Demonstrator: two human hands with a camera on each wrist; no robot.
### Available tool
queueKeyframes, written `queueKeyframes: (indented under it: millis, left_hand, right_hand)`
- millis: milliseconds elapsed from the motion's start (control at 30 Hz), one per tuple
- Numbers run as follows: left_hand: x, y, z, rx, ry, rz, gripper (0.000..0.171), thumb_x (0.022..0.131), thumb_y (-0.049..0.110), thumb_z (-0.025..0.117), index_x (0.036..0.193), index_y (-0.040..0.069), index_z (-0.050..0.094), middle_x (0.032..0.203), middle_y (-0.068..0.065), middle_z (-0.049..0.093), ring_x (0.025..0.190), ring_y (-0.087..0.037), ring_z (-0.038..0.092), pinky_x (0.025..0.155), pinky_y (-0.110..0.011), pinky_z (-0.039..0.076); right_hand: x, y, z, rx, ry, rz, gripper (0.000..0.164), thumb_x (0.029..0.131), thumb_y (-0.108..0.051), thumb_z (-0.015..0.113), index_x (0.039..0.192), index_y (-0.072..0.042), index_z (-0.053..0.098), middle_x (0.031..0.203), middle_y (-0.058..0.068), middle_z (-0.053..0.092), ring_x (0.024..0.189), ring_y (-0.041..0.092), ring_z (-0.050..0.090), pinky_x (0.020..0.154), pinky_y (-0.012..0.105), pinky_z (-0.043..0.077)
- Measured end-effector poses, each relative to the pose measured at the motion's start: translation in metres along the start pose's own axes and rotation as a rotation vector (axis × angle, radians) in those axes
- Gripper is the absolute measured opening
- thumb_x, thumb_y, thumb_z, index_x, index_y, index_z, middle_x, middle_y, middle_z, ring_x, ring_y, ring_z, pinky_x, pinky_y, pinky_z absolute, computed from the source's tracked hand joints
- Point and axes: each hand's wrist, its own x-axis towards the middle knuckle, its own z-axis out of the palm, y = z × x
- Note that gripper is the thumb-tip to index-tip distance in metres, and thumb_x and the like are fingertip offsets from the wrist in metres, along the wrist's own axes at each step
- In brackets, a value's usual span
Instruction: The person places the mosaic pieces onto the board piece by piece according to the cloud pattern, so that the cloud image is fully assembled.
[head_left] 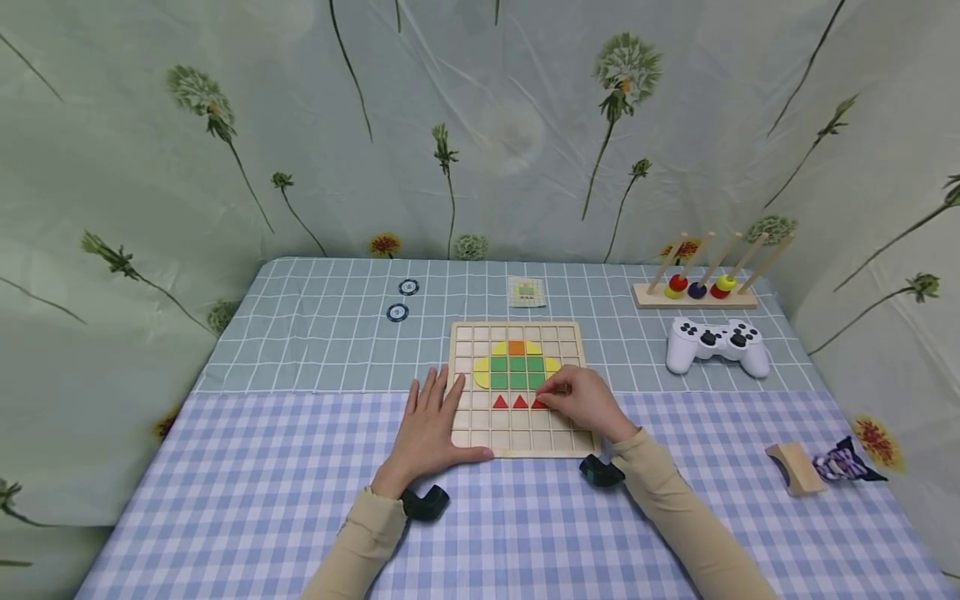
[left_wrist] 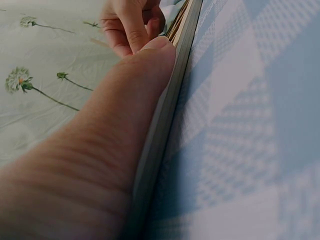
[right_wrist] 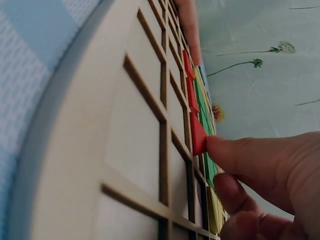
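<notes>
A square wooden grid board point(head_left: 480, 433) lies on the tablecloth. On it sit green squares point(head_left: 517, 364), an orange square point(head_left: 517, 347), yellow rounded pieces point(head_left: 481, 372) and a row of red triangles. My right hand point(head_left: 585, 402) pinches the rightmost red triangle point(right_wrist: 197, 134) at its place in that row; in the right wrist view the thumb touches its corner. Two more red triangles, the middle one point(head_left: 521, 402) and the left one point(head_left: 500, 402), lie beside it. My left hand point(head_left: 429, 429) rests with spread fingers on the board's left side, its thumb along the near edge.
Behind the board lies a small pattern card point(head_left: 527, 292). Two dark round chips point(head_left: 397, 312) are at the back left. Right of the board are a peg stand point(head_left: 696, 297) with coloured beads, a white game controller point(head_left: 716, 346), a wooden arch block point(head_left: 797, 469) and a purple wrapped packet point(head_left: 846, 461).
</notes>
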Motion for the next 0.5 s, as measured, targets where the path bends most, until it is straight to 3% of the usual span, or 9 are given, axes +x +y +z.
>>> queueKeyframes:
  millis: [267, 500]
  left_hand:
    - [0.0004, -0.0002, 0.0007, -0.014, -0.012, -0.004, 0.121, 0.064, 0.085, 0.055, 0.152, 0.010, 0.020, 0.156, -0.016, 0.009, 0.143, -0.030, -0.002, 0.112, -0.046, -0.004]
    - [0.0017, -0.0027, 0.0023, -0.010, 0.014, 0.011, 0.120, 0.064, 0.084, 0.056, 0.152, 0.009, 0.022, 0.156, -0.017, 0.011, 0.143, -0.030, 0.000, 0.113, -0.047, -0.002]
  right_hand:
    - [0.0002, 0.0010, 0.0032, -0.045, 0.006, -0.004, 0.007, 0.082, -0.018, 0.077, 0.077, -0.012, 0.075, 0.074, -0.007, 0.060, 0.067, 0.011, 0.050, 0.062, 0.030, 0.042]
    - [0.0000, 0.0034, -0.0061, 0.024, 0.023, 0.000, 0.005, 0.081, -0.017, 0.077, 0.078, -0.015, 0.073, 0.070, -0.007, 0.057, 0.062, 0.013, 0.049, 0.057, 0.030, 0.041]
